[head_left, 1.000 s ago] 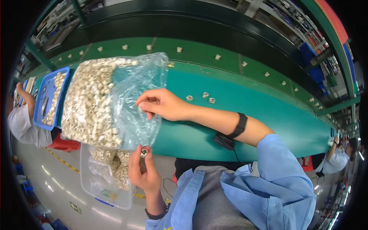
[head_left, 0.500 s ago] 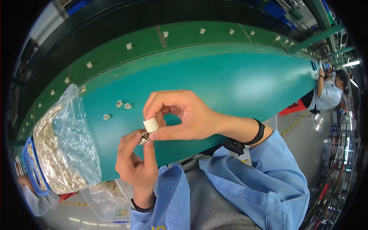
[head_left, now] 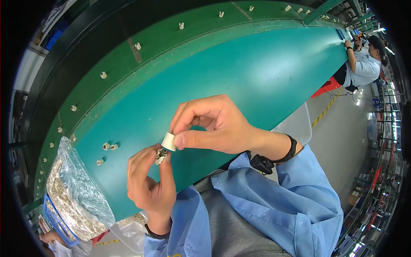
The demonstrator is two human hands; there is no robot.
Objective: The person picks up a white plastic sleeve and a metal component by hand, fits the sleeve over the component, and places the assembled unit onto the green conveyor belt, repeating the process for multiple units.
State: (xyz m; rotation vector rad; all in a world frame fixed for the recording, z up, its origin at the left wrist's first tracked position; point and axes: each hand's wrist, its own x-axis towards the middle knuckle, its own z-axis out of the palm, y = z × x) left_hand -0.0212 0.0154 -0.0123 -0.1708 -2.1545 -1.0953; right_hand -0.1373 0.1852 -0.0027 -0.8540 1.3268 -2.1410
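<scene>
the left hand (head_left: 150,182) pinches the part (head_left: 161,157) between thumb and fingers. the right hand (head_left: 214,126) grips the cap (head_left: 168,141), tilted, just beside the part. loose fittings (head_left: 106,146) lie on the bench (head_left: 257,77) near the bag (head_left: 81,188).

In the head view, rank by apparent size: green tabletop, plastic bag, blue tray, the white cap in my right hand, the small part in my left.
1. Green tabletop
2. Plastic bag
3. Blue tray
4. White cap and small part: too alike to rank; the latter is partly hidden.
</scene>
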